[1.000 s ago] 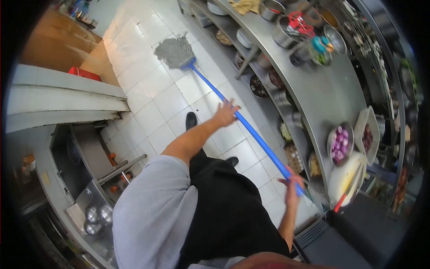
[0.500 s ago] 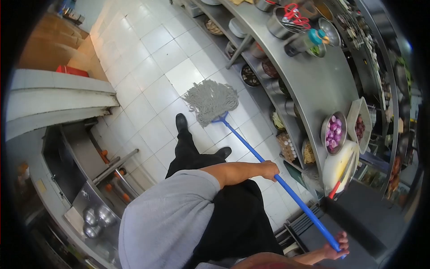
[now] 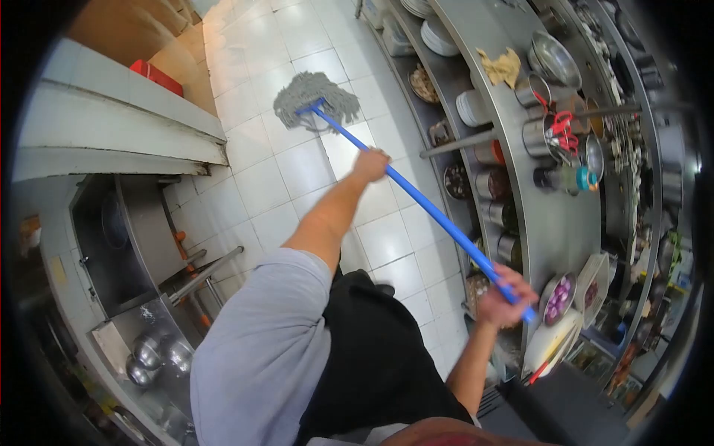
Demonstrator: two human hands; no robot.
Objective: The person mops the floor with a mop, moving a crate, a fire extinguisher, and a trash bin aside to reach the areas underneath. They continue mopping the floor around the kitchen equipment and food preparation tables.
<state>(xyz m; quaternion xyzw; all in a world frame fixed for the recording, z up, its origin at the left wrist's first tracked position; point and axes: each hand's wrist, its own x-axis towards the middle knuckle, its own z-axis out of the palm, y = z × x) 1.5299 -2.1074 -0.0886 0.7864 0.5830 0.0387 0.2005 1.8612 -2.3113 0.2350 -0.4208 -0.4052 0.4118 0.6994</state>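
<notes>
A floor mop with a long blue handle slants across the view. Its grey string head lies spread on the white tiled floor. My left hand is wrapped round the lower part of the handle. Near the handle's top end, my right hand is closed round it, close to the edge of the steel counter. Both arms reach forward past my black apron.
Along the right runs a steel counter with a bowl of purple onions and pots. Shelves beneath hold food containers and stacked plates. At left are a white tiled ledge, a red box and steel bowls.
The mop head has moved forward and to the left across the floor. Both hands have travelled forward with the handle, the left arm stretching out. My view has shifted along the counter.
</notes>
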